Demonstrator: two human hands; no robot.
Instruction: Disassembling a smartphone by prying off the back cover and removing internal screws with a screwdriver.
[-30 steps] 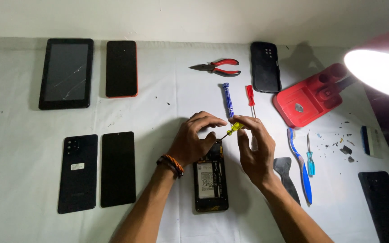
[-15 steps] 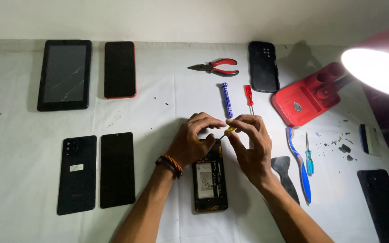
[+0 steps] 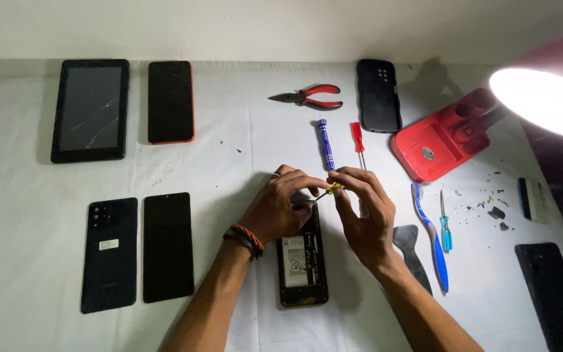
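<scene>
1. Opened phone point(image 3: 303, 261) with back cover off, battery showing, lying flat near the middle of the tabletop's front edge; top end covered by both hands.
2. Small yellow-handled screwdriver point(image 3: 331, 190) tilted over the phone's top end; pinched between the fingertips of the right hand point(image 3: 363, 218).
3. Left hand point(image 3: 276, 207) curled over the phone's top left part, fingers pressed together on it; braided orange band at the wrist.
4. Just behind the hands: blue screwdriver point(image 3: 324, 143) and red screwdriver point(image 3: 358, 143) side by side; farther back, red-handled pliers point(image 3: 311, 98) and a dark phone case point(image 3: 378, 95) near the back edge.
5. Toward the right edge: red lamp base point(image 3: 439, 140), lit lamp head point(image 3: 545, 98) above it; blue toothbrush point(image 3: 433, 236), small light-blue screwdriver point(image 3: 445, 225), dark pry tool point(image 3: 412, 251), scattered dark crumbs; black phone point(image 3: 555, 296) at the front right corner.
6. Toward the left edge: two black phones point(image 3: 138, 251) flat side by side at the front; cracked tablet point(image 3: 90, 109) and red-edged phone point(image 3: 171, 101) at the back left corner.
</scene>
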